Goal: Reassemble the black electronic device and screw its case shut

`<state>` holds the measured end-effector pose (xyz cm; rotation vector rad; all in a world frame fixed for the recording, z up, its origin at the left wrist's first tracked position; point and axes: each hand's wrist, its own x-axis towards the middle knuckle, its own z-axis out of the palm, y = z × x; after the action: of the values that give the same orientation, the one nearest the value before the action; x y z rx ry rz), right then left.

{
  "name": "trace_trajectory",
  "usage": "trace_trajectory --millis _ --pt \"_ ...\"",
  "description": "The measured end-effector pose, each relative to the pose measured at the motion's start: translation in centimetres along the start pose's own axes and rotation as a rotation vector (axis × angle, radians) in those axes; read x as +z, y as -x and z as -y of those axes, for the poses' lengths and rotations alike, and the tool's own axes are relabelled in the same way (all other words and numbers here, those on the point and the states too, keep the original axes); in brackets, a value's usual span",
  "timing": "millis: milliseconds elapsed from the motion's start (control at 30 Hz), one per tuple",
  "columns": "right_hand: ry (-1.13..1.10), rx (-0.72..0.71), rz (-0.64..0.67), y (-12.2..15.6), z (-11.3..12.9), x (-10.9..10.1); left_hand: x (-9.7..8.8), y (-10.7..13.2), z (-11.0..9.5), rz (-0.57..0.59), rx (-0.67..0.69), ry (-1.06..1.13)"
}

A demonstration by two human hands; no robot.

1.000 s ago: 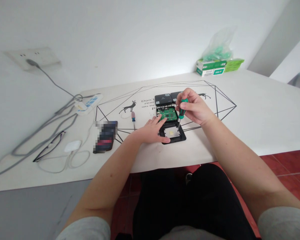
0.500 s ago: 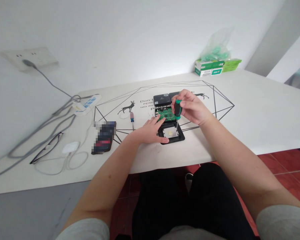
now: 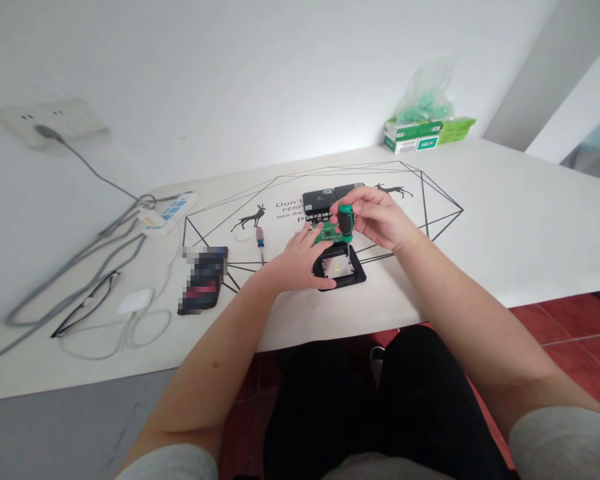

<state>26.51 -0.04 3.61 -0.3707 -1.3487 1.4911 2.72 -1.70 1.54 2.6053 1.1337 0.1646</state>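
Observation:
My right hand (image 3: pixel 383 217) grips a green-and-black screwdriver (image 3: pixel 347 223) by its handle. The shaft points down, its tip at the far right part of a black plastic case (image 3: pixel 359 275). Inside the case lies a silvery plate (image 3: pixel 331 269) with a small yellowish patch. My left hand (image 3: pixel 300 262) lies over the left side of the case with fingers spread, the thumb on its near edge. The other fingertips reach a green circuit board (image 3: pixel 327 232) just behind the case. Part of the board is hidden by both hands.
Two black boxes (image 3: pixel 319 201) lie behind the board. Left are a second screwdriver (image 3: pixel 261 239), a blurred-out phone (image 3: pixel 204 280), glasses (image 3: pixel 87 303), a white charger (image 3: pixel 135 301) with cable, and a power strip (image 3: pixel 173 212). Green-white boxes (image 3: pixel 413 135) and a plastic bag (image 3: pixel 427 93) stand far right.
The view has shifted slightly. The screwdriver has moved a little left, and its tip sits slightly farther back on the case. My left hand keeps its place on the case.

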Motion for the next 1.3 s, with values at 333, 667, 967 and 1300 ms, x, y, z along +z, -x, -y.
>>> trace_trajectory --millis 333,667,967,1300 --pt "0.082 -0.109 -0.07 -0.7 -0.4 -0.1 0.6 -0.2 -0.7 -0.066 0.144 0.056" --pt "0.276 -0.151 -0.07 -1.1 -1.5 -0.3 1.7 -1.5 -1.3 -0.159 0.188 -0.095" --pt "0.37 0.026 -0.722 -2.0 -1.0 -3.5 1.5 -1.6 -2.0 -0.322 0.221 -0.002" --pt "1.577 0.471 -0.349 -1.3 -3.5 -6.9 0.2 -2.2 -1.0 -0.621 -0.213 1.209"
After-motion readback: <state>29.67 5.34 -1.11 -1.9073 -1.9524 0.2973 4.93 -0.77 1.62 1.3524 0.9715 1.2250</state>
